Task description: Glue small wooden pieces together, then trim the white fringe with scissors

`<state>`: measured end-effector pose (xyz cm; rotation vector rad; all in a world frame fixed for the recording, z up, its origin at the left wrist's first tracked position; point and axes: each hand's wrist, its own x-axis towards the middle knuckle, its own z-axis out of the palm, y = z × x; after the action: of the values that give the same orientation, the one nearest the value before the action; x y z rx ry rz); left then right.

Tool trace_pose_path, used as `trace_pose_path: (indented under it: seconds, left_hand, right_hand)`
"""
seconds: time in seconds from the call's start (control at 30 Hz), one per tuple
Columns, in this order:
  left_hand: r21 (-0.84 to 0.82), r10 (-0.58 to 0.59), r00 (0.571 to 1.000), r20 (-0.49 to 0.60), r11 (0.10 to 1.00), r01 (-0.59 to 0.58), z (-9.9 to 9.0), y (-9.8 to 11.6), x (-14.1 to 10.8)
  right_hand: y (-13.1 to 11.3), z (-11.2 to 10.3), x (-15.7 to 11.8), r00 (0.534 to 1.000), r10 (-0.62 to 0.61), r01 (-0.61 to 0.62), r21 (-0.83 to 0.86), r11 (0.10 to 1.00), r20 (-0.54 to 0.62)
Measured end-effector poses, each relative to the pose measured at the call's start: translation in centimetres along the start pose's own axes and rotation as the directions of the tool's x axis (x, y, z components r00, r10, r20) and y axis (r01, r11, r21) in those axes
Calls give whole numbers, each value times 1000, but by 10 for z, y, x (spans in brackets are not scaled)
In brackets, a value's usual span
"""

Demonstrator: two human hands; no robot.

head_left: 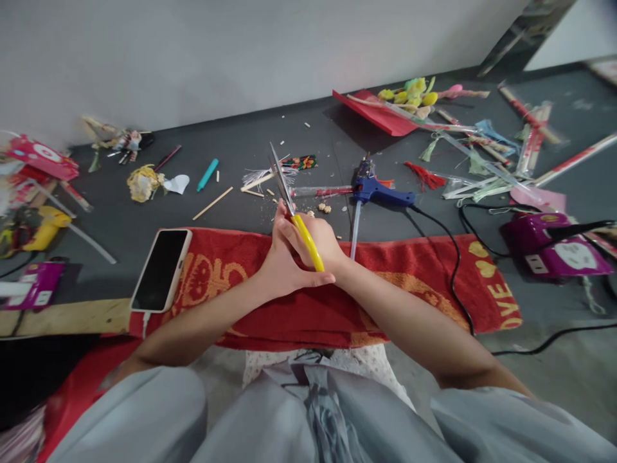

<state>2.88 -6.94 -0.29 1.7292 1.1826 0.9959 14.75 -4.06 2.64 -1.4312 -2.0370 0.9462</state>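
Note:
A pair of scissors with a yellow handle and metal blades is held upright at a slant, the tips pointing away to the upper left. My right hand is closed round the handle from the right. From the left, my left hand wraps against the scissors and my right hand, its thumb stretched out below the handle's end. The two hands overlap, so some fingers and the other handle loop are hidden. Just beyond them lie pale crumbly pieces and a bundle of white strands.
A blue glue gun stands to the right, its black cord crossing the red towel. A phone lies at the left. Around are a wooden stick, a teal tube, red paper and a purple box.

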Motion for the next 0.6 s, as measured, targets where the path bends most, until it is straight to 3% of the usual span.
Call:
trace_pose_path:
  seconds: [0.2,0.6]
  left_hand:
    - [-5,-20,1000,8,1000,20,2,-9,-2]
    - [-38,37,994,-103,998,-41,6,-15,2]
  right_hand:
    - [-2,-1,1,999,38,-38,-62,997,4]
    - [-2,0,1,1000,16,-16,-25,1000,10]
